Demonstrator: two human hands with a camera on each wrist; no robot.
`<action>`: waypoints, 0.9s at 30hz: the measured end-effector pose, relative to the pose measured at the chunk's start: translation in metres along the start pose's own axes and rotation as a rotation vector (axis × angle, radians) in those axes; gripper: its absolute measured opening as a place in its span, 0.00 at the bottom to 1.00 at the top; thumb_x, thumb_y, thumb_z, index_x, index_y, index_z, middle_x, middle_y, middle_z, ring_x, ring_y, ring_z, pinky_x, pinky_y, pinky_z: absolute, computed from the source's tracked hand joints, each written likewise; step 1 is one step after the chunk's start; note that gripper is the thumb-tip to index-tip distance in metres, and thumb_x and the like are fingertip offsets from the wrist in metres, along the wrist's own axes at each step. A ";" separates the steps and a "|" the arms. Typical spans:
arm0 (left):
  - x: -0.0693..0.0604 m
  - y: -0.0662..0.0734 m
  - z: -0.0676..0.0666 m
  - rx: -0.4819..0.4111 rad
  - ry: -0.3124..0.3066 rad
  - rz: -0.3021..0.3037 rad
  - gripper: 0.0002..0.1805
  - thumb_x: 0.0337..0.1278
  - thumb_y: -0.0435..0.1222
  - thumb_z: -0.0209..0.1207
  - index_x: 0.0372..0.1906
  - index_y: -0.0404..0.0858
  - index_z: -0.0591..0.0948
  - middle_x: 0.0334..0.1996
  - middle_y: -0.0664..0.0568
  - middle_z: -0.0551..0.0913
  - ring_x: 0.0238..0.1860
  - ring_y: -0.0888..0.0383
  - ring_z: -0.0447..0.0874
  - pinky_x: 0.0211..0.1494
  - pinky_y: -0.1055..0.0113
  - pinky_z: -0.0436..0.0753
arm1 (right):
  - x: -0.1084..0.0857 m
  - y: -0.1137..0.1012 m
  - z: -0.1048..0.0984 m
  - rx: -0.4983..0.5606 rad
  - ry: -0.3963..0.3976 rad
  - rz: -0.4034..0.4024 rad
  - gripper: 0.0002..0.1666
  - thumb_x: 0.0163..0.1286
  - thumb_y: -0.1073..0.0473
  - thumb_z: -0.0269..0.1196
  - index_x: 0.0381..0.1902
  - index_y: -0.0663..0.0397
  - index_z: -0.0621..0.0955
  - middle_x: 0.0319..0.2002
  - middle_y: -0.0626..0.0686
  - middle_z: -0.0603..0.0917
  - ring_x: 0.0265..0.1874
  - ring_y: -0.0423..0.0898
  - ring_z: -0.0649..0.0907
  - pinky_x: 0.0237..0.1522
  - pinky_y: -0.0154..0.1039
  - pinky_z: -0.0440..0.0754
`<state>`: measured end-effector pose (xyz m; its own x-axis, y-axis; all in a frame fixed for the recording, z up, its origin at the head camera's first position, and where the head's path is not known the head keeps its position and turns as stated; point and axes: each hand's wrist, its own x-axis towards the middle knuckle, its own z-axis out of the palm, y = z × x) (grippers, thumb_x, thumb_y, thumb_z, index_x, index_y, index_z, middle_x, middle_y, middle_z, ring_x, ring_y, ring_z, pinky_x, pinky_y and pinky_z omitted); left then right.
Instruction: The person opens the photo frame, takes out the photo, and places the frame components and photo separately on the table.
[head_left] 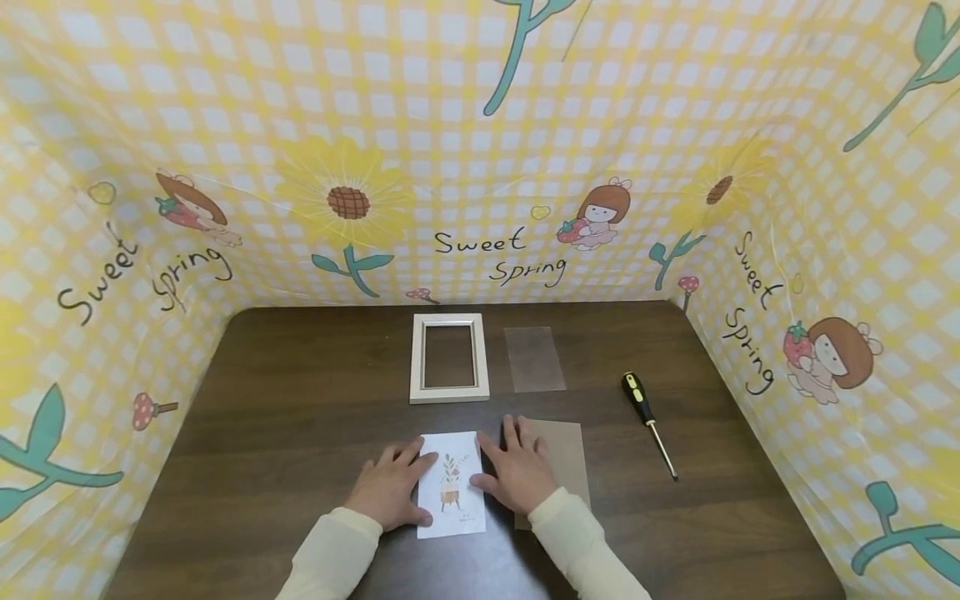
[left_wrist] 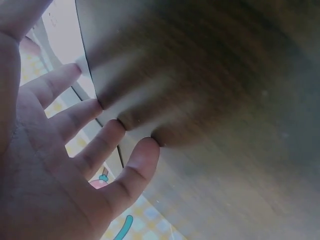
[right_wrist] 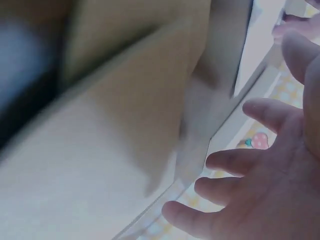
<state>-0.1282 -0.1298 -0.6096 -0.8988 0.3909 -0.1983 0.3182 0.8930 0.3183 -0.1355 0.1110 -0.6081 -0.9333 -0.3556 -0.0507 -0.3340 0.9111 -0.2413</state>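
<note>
A white card [head_left: 452, 467] printed with a potted plant lies upright to me on the dark wooden table, between both hands. My left hand [head_left: 386, 490] rests at its left edge, fingers spread and fairly straight, thumb near the lower left corner. On the other side my right hand [head_left: 521, 473] touches the card's right edge with thumb and index finger. Its other fingers reach over the left part of a brown backing board [head_left: 567, 454]. In the left wrist view, the left fingertips [left_wrist: 150, 145] meet the table beside the card. The right wrist view shows the right fingers [right_wrist: 235, 162] extended.
Behind the card lies a white picture frame [head_left: 450, 396] with an open middle. Right of that is a clear rectangular sheet [head_left: 535, 358]. A black and yellow screwdriver [head_left: 647, 421] lies farther right. Yellow checked cloth [head_left: 480, 167] walls the table's back and sides.
</note>
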 end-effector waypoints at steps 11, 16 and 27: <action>-0.003 0.014 0.000 0.032 0.008 0.010 0.48 0.36 0.54 0.80 0.68 0.44 0.77 0.72 0.41 0.67 0.65 0.39 0.66 0.55 0.35 0.72 | 0.004 0.006 0.014 -0.060 0.061 0.033 0.31 0.73 0.37 0.59 0.70 0.36 0.77 0.72 0.70 0.64 0.72 0.72 0.59 0.60 0.74 0.63; -0.005 0.016 0.001 0.048 0.012 0.007 0.49 0.35 0.55 0.80 0.68 0.44 0.77 0.72 0.42 0.67 0.65 0.39 0.66 0.55 0.35 0.72 | 0.006 0.006 0.010 -0.062 0.085 0.031 0.26 0.74 0.41 0.61 0.67 0.38 0.80 0.72 0.70 0.65 0.72 0.71 0.61 0.59 0.73 0.65; -0.001 0.008 0.003 -0.003 0.010 0.019 0.50 0.35 0.55 0.80 0.70 0.46 0.75 0.73 0.43 0.66 0.66 0.39 0.66 0.56 0.34 0.71 | 0.008 0.011 0.011 -0.083 0.096 0.083 0.27 0.74 0.46 0.62 0.68 0.44 0.78 0.71 0.71 0.66 0.70 0.72 0.63 0.59 0.72 0.66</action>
<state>-0.1236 -0.1225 -0.6097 -0.8957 0.4053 -0.1829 0.3342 0.8849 0.3244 -0.1453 0.1158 -0.6222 -0.9652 -0.2602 0.0269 -0.2611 0.9522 -0.1585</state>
